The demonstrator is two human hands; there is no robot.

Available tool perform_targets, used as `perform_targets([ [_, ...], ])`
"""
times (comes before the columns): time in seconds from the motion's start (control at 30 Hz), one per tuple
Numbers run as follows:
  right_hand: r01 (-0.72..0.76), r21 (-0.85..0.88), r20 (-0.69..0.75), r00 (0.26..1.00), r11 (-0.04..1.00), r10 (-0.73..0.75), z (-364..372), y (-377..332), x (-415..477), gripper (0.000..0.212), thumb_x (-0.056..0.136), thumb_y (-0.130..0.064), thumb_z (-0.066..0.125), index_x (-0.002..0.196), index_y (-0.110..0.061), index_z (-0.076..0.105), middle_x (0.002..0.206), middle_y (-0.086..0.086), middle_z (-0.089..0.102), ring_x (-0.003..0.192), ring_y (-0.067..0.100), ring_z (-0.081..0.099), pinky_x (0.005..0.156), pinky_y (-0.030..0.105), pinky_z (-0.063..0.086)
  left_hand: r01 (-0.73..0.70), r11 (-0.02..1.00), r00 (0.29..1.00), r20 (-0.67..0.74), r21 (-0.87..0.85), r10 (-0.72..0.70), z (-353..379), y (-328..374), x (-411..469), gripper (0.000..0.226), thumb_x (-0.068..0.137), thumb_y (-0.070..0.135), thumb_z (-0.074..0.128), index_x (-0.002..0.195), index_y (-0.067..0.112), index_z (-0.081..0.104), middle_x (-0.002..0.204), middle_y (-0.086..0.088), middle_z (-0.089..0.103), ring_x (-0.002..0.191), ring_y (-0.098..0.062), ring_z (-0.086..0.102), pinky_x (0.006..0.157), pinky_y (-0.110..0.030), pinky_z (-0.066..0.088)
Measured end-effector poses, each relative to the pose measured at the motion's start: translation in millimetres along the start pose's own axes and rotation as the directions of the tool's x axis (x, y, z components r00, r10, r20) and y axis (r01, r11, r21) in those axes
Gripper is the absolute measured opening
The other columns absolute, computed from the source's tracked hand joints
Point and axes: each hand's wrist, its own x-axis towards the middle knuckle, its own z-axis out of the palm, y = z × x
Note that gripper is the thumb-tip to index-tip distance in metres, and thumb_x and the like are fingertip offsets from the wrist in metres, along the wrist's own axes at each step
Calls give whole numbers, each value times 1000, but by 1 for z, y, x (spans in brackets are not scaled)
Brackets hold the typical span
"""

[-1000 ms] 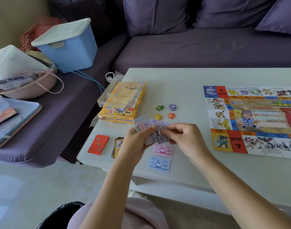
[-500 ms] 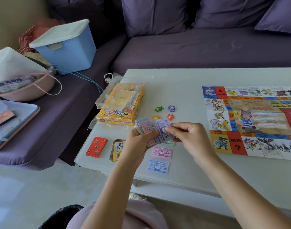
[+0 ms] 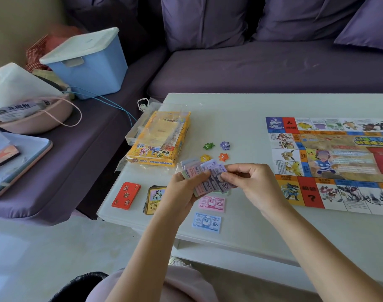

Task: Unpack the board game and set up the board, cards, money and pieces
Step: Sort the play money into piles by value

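**Reporter:** At the low table (image 3: 240, 114), what did we have in hand?

**Photographer:** Our left hand (image 3: 181, 188) gripped a fanned wad of play money (image 3: 204, 174), fingers curled beneath it and thumb laid across the top. Our right hand (image 3: 253, 186) pinched one purple note (image 3: 227, 185) at the front of the fan, thumb and forefinger closed on its edge.

**Reporter:** How did we judge that paper would handle?

**Photographer:** Thin, light and floppy, and probably slick sheet on sheet. We reckoned a note would slide free if taken by a corner or short edge, and would crease or drag its neighbour if squeezed mid-sheet. The wad wanted a firm hold low down, or the fan could spill.

**Reporter:** And the rest of the set?

**Photographer:** A pink note (image 3: 212, 203) lay on the table just beneath our two hands, with a blue note (image 3: 206, 222) nearer us. The red cards (image 3: 126, 195) and a yellow-framed deck (image 3: 153, 199) sat left of our left wrist. Four star-shaped pieces (image 3: 224, 145) lay just beyond our fingertips, and the game box (image 3: 157, 138) was farther out past our left hand. The board (image 3: 330, 162) lay open to the right of our right hand.
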Motion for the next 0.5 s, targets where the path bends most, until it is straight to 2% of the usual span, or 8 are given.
perform_targets([
  [0.07, 15, 12, -2, 1000, 1000, -15, 2, 0, -2, 19, 76, -9, 78, 81, -27, 73, 76, -2, 75, 66, 8, 68, 68, 20, 56, -6, 1000, 1000, -14, 11, 7, 0, -1, 0, 8, 86, -4, 59, 92, -2, 63, 79, -14, 71, 70, -20, 70, 67, -26, 59],
  [0.17, -1, 33, -39, 999, 999, 2, 4, 1, -4, 9, 75, -13, 79, 81, -18, 74, 70, 1, 72, 59, 8, 65, 61, 21, 56, -27, 999, 998, -52, 18, 28, 0, -2, 1, 14, 82, -5, 63, 95, -5, 63, 82, -16, 70, 71, -22, 69, 68, -28, 58],
  [0.27, -27, 53, -65, 997, 998, 31, 6, 3, -7, 6, 76, -17, 78, 81, -16, 75, 69, 3, 72, 57, 11, 64, 63, 29, 58, -59, 998, 996, -71, 17, 60, 1, -3, 1, 13, 77, -3, 66, 90, -1, 65, 80, -13, 71, 70, -21, 69, 65, -26, 58],
  [0.37, -37, 93, -73, 996, 995, 44, 9, 2, -9, 9, 78, -18, 77, 77, -27, 74, 69, 1, 73, 57, 12, 64, 68, 33, 58, -84, 996, 993, -82, -2, 83, 1, -3, 2, 19, 68, 2, 71, 86, 2, 68, 81, -12, 73, 70, -19, 70, 64, -26, 58],
  [0.5, -46, 146, -63, 996, 988, 55, 13, 2, -8, 21, 80, -14, 75, 74, -35, 73, 71, -1, 74, 62, 14, 65, 71, 33, 58, -91, 996, 993, -69, 7, 92, -1, -3, 3, 25, 62, 10, 73, 86, 5, 70, 88, -14, 73, 76, -22, 70, 72, -30, 59],
])
